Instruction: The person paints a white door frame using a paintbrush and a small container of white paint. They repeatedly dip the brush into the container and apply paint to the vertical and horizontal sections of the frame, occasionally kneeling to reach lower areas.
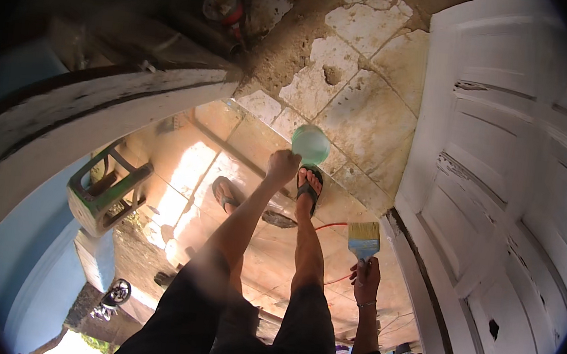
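My left hand (283,167) reaches forward, closed on the near-left edge of a round, translucent green container (310,144). Pale whitish-green shows inside the container, but whether it is liquid I cannot tell. It is held just beyond my sandalled front foot (308,183). Lower on the right, my right hand (365,280) wraps round the handle of a wide paintbrush (363,239). The brush points upward, its pale bristles above a blue band, apart from the white panelled door (483,162).
A white, chipped door frame (99,101) stands on the left, near a worn green stool (106,191). Cracked, stained tiles (364,116) cover the floor ahead. A thin red cord (333,224) and a dark flat piece (279,219) lie near my feet.
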The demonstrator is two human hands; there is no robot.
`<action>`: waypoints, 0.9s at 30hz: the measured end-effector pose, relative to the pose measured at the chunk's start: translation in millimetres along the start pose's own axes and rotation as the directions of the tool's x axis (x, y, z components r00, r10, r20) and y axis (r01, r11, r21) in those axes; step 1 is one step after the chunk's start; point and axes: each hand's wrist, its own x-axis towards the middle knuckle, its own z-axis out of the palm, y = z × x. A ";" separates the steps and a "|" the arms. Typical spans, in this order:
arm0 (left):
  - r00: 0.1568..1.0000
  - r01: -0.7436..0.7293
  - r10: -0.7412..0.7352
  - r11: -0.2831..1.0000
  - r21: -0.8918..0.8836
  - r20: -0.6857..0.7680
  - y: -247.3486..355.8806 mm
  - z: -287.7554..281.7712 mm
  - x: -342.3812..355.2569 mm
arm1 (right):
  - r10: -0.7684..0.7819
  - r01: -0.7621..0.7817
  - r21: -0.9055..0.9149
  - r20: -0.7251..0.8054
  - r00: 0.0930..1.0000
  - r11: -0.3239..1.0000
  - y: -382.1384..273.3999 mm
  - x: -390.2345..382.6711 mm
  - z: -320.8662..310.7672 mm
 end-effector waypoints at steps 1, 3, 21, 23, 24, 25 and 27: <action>1.000 -0.026 0.026 0.998 0.051 0.008 -0.7 4.4 20.0 | -0.024 0.024 -0.041 0.012 1.000 0.999 -8.0 15.0 1.7; 0.999 -0.032 0.032 0.999 0.010 -0.008 -11.2 21.0 56.3 | -0.178 0.191 -0.228 0.077 0.981 0.955 -37.4 67.2 2.8; 0.969 0.233 -0.246 0.869 -0.437 0.028 -20.2 28.7 113.5 | -0.528 0.500 -0.578 0.137 0.838 0.644 -187.0 252.7 10.7; 0.983 0.175 -0.182 0.904 -0.391 0.018 -15.9 21.4 112.4 | -0.519 0.497 -0.607 0.159 0.840 0.620 -193.4 255.2 -0.5; 0.951 0.307 -0.281 0.821 -0.482 0.127 -13.7 19.0 110.0 | -0.477 0.476 -0.618 0.181 0.860 0.626 -197.1 254.9 -3.4; 0.885 0.464 -0.349 0.708 -0.532 0.308 -14.0 19.0 94.7 | -0.473 0.474 -0.622 0.183 0.862 0.623 -197.3 251.1 -3.1; 0.972 0.228 -0.209 0.751 -0.620 0.105 -15.7 15.7 73.3 | -0.513 0.519 -0.526 0.174 0.841 0.674 -186.1 234.4 0.2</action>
